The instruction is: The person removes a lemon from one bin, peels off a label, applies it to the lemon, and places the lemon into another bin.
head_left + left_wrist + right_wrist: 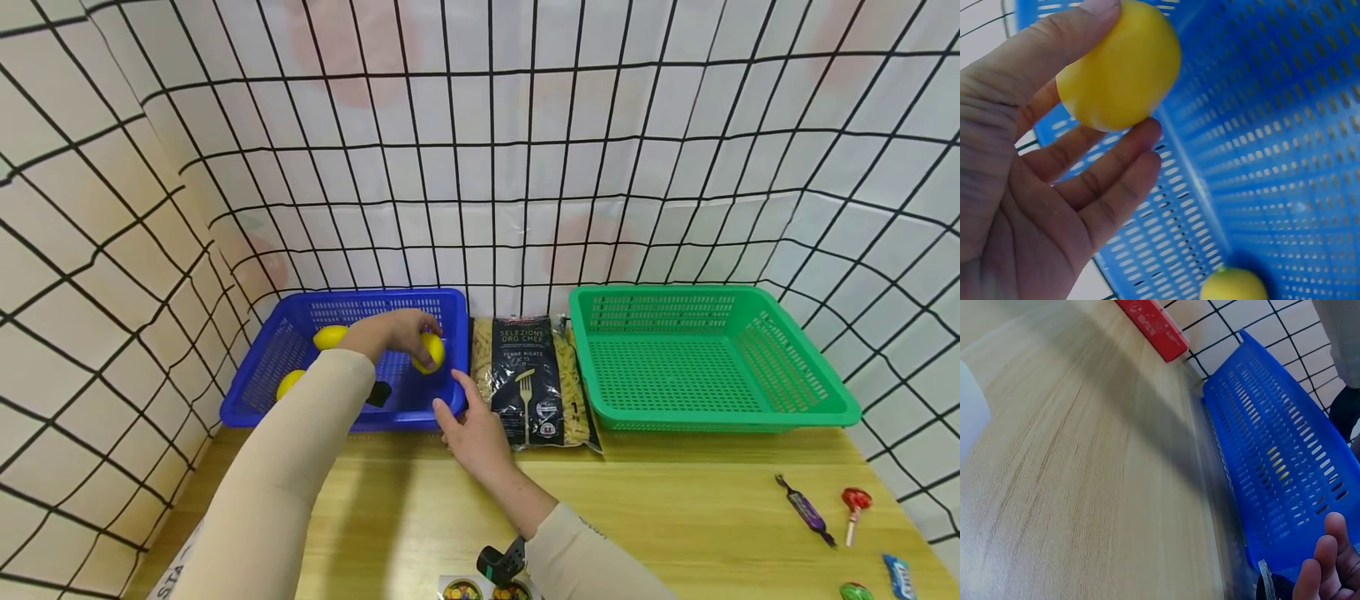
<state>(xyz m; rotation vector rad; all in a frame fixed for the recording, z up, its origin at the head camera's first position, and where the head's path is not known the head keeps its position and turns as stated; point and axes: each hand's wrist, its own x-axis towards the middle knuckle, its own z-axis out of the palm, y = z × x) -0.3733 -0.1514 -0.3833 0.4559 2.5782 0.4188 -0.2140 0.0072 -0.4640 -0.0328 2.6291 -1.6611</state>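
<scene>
Inside the blue basket (300,417), near its right wall, my left hand (407,331) holds a lemon (429,353) between thumb and fingers. The left wrist view shows that lemon (1124,69) large, with the thumb over its top and the fingertips beneath it. Another lemon (330,337) lies at the back left of the basket, and one more lemon (288,383) is partly behind my left sleeve. My right hand (480,437) touches the basket's front right corner, its thumb and index finger extended at the rim; in the right wrist view its fingertips (1335,526) are beside the blue wall.
A bag of penne pasta (528,383) stands between the blue basket and a green basket (720,419). At the right are a purple-wrapped candy (806,512), a red lollipop (856,500) and a blue-wrapped candy (898,577). Black wire mesh (491,150) encloses the table (660,500).
</scene>
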